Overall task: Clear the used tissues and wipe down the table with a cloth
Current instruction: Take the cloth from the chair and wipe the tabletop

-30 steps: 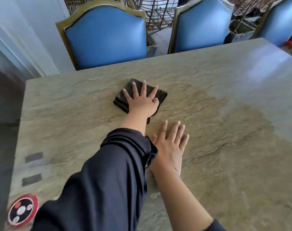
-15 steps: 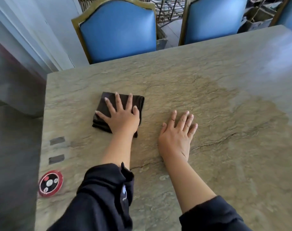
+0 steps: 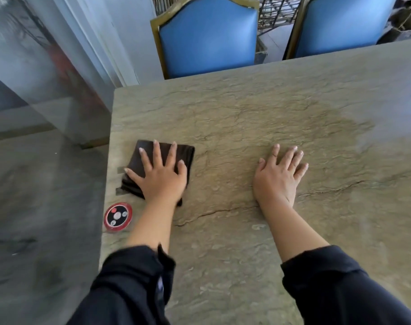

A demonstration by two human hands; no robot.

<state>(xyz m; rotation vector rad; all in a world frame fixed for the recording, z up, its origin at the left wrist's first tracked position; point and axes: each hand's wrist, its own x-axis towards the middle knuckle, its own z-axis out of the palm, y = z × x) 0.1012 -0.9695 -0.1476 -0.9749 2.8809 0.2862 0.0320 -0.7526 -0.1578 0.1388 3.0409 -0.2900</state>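
- The left hand [image 3: 161, 178] lies flat on the cloth [image 3: 153, 158], fingers straight and spread, pressing it onto the table [image 3: 246, 118]; nothing is gripped.
- The right hand [image 3: 278, 178] rests palm-down on the bare tabletop, well to the right of the cloth, fingers straight and slightly fanned, holding nothing.
- Both forearms are bare, with dark sleeves [image 3: 134, 282] pushed up.
- The cloth is dark brown, folded into a thick square pad whose layered edges show on its left side; it sits close to the table's left edge.
- Just nearer than the cloth, at the same edge, lies a round red-rimmed black button disc [image 3: 117, 216].
- Two small dark rectangles on the tabletop peek out from the cloth's left side.
- Beyond the cloth, across the table, stand two blue-padded chairs [image 3: 208, 36] with gold-coloured frames.
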